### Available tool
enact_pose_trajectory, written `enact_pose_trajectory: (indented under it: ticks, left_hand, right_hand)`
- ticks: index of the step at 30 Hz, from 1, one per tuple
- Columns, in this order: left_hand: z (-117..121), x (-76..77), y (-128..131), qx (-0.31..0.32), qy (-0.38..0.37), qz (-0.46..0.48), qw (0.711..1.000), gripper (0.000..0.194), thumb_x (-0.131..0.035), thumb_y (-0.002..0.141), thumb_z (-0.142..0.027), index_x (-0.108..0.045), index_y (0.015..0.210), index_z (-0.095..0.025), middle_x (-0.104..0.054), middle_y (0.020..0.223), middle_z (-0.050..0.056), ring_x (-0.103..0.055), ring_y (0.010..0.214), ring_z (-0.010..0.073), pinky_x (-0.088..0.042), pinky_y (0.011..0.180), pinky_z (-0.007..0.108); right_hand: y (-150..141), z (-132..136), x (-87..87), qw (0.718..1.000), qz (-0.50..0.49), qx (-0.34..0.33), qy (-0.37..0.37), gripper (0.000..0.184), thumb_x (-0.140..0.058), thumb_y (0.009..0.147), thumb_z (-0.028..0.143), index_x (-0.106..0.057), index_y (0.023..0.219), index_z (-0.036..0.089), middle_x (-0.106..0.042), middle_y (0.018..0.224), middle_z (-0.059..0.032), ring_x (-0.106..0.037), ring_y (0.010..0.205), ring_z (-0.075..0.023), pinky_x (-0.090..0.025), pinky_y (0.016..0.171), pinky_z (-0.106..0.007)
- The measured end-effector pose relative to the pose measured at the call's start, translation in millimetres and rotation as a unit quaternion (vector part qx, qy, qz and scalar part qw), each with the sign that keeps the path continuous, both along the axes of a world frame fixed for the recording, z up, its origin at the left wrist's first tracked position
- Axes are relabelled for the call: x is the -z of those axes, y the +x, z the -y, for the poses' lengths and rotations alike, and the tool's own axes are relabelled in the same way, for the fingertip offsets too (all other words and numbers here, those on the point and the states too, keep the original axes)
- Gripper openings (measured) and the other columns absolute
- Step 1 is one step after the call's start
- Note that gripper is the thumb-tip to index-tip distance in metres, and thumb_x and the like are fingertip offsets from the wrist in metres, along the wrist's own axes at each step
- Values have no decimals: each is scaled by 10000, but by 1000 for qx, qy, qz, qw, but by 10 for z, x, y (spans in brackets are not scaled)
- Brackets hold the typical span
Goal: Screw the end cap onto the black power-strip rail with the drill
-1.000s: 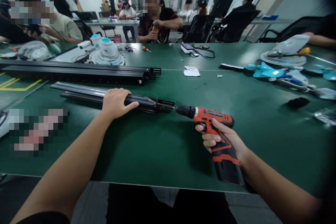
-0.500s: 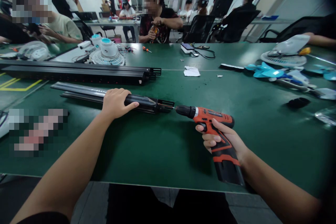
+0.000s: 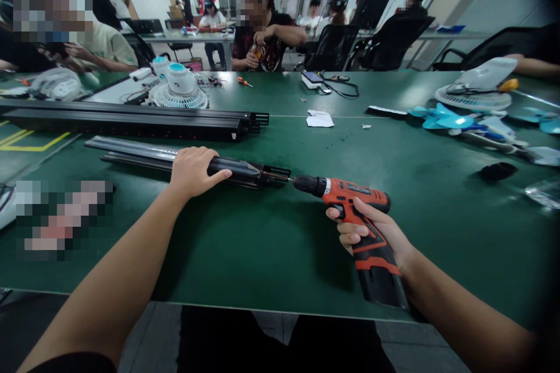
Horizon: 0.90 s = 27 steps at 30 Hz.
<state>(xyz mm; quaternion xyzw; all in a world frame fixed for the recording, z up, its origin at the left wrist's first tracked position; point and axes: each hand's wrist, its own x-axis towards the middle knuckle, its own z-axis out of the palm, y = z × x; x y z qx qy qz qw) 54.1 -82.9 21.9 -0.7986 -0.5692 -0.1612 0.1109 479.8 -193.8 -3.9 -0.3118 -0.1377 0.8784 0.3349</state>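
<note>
A long black metal profile point(image 3: 238, 171) lies on the green table, its open-framed end pointing right. Across its top, my left hand point(image 3: 195, 172) wraps over and presses it, thumb pointing toward that end. My right hand point(image 3: 371, 224) grips an orange and black cordless drill point(image 3: 354, 191) by the handle, forefinger at the trigger. The drill's bit meets the right end of the profile, close to level with it; whether it sits in a screw is too small to tell.
More black profiles point(image 3: 131, 122) lie behind, parallel to mine. Fan parts point(image 3: 177, 87) stand at back left; blue fan blades point(image 3: 441, 116) lie right. White paper point(image 3: 319, 119) and a black cap-like piece point(image 3: 497, 171) rest on the green table point(image 3: 245, 256). A person point(image 3: 262, 23) sits opposite.
</note>
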Motion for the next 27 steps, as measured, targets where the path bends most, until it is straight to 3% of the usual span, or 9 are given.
enact_pose_trajectory:
  ticks: [11,20,27]
  left_hand:
    - [-9,2,-7,3,3,-4,1000,635,-432,915,-769,-702,1134,-237,-727,1056,119,-632,1046,361,-418,1010,527]
    - [-2,2,-1,0,1,1,1000,633,-434,910,-769,-704,1128,-239,-727,1052,116,-625,1049,365,-410,1014,533]
    - [-2,0,2,1,0,2,1000,649,-423,911,-782,-700,1123,-236,-721,1040,118,-626,1046,366,-407,1019,533]
  right_hand:
    - [-1,-3,-6,999,-29,1,-20,388,-791,863,458,-608,1042,167,-345,563,86,-441,543,-96,-436,534,-174]
    - [5,-1,23,1000,2,6,-2,389,-729,894,533,-595,1045,201,-357,561,74,-426,531,-122,-428,528,-239]
    - [-14,1,-5,999,-37,15,-37,410,-800,841,473,-608,1039,170,-371,543,81,-450,528,-100,-434,526,-181]
